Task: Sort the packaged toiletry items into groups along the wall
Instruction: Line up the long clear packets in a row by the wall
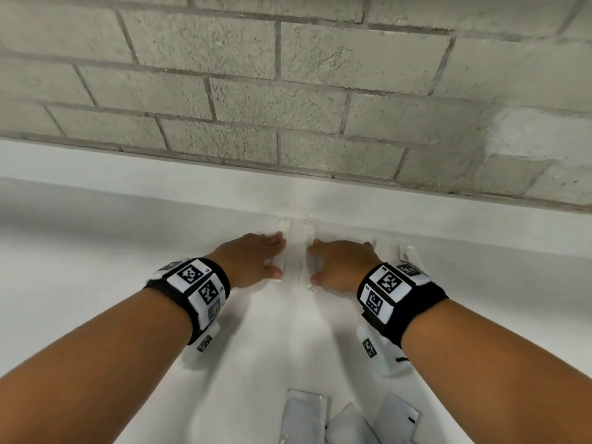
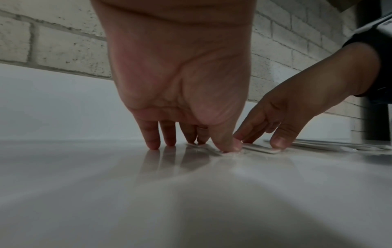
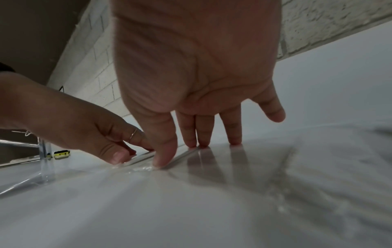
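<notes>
Left hand (image 1: 256, 256) released, fingertips on wrapped packet (image 1: 283, 248), right hand (image 1: 341, 265) released beside wrapped comb (image 1: 307, 251)

Brick wall (image 1: 243, 100) blocks ahead; sachets (image 1: 304, 415) crowd the near tabletop (image 1: 80, 283).

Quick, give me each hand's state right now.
Left hand: open, straight fingers pressing a long packet on the table.
Right hand: open, straight fingers touching the comb packet.

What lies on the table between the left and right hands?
In the head view, a packaged comb lies between the left hand and right hand.
</notes>
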Available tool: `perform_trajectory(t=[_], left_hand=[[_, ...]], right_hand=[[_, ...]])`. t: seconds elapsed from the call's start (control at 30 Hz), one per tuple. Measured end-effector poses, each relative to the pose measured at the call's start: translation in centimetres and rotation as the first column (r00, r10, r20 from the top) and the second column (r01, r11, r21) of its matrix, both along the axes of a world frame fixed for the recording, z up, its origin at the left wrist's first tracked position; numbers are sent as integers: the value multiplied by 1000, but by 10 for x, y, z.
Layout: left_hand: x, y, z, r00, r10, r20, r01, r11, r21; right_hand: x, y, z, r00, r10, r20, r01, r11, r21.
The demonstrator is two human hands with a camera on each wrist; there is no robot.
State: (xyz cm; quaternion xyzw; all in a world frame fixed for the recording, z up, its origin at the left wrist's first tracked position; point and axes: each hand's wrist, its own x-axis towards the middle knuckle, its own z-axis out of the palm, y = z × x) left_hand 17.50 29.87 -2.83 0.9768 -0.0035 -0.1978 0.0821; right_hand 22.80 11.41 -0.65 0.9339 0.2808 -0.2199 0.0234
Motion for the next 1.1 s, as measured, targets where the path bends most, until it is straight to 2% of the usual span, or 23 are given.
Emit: perform_trajectory(t=[0.47, 0.6, 0.67, 0.73, 0.8, 0.87, 0.97, 1.1], left_hand=[[-3, -2, 7, 1000, 4, 16, -4, 1000, -18], [-5, 0, 3, 997, 34, 68, -29, 997, -66], [-7, -1, 0, 996, 24, 88, -17, 997, -81], [-8, -8, 1, 993, -45, 106, 52, 997, -63], [-8, -18, 2, 986, -123, 110, 126, 992, -22], [-7, -23, 1, 982, -172, 83, 170, 985, 28], [-8, -26, -1, 987, -157, 30, 156, 987, 28], [-12, -25, -4, 990, -134, 55, 135, 991, -16]], right_hand=[[-9, 7, -7, 998, -57, -12, 58, 995, 80], [0, -17, -3, 986, -113, -123, 147, 937, 318], [8, -40, 7, 980, -194, -51, 199, 910, 365], [15, -64, 15, 965, -250, 73, 220, 932, 288], [14, -81, 17, 976, -177, 125, 162, 979, 122], [8, -85, 12, 991, 29, 134, -22, 998, -53], [10, -83, 5, 931, 327, 163, -306, 942, -139], [19, -75, 12, 808, 571, 146, -524, 810, -263]])
